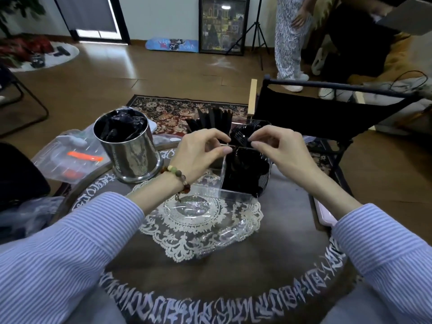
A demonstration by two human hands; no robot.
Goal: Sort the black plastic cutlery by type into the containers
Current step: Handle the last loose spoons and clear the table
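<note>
Left hand [201, 148], right hand [278, 146], forks [240, 136] between them

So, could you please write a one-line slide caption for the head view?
Both hands, left and right, pinch the divider of a clear plastic compartment box holding black plastic cutlery.

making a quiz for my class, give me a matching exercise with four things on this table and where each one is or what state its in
Things:
1. metal canister
2. clear divided container
3. lace doily
4. beaded bracelet

Places or states:
A. on the left wrist
B. flat on the dark tablecloth, under crinkled clear plastic
C. standing left of the hands, black plastic showing inside
D. between the two hands, black cutlery standing in its compartments

Pairs: 1-C, 2-D, 3-B, 4-A
</note>
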